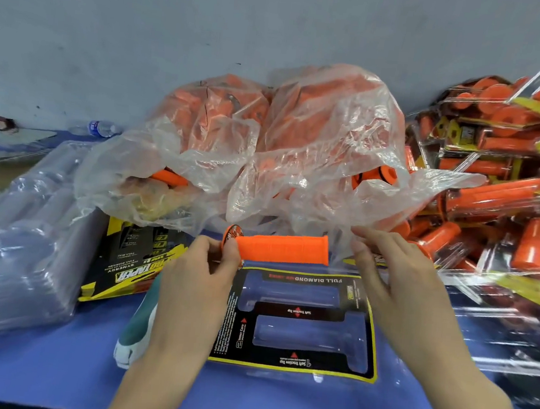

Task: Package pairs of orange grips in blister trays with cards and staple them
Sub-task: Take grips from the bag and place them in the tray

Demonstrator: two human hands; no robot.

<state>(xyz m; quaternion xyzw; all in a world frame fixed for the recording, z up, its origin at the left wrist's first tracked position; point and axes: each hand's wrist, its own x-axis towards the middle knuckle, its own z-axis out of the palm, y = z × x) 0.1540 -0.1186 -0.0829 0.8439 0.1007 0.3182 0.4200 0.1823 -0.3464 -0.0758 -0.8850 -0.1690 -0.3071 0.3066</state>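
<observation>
- Left hand (202, 264): forearm enters from the near edge of the tabletop (44, 377) and rises toward the middle; the fingers (231, 250) are closed on the flanged end of 1 orange grip (282, 247).
- Orange grip: held just above the far edge of the blister tray (299, 320); its long axis runs left to right, parallel to the near tabletop edge, with the round printed flange pointing left and the plain end pointing right.
- Right hand (397, 277): forearm enters from the near right; the fingers are spread and loosely curled, gripping nothing, with the tips at the edge of the clear plastic bag (267, 157) of grips.
- Blister tray: lies flat at the middle of the tabletop over a black and yellow card (297, 310); its 2 cavities run left to right and hold no grip.
- Packed blister packs (504, 182) are piled at the right edge; a stack of clear trays (15, 237) sits at the left edge.
</observation>
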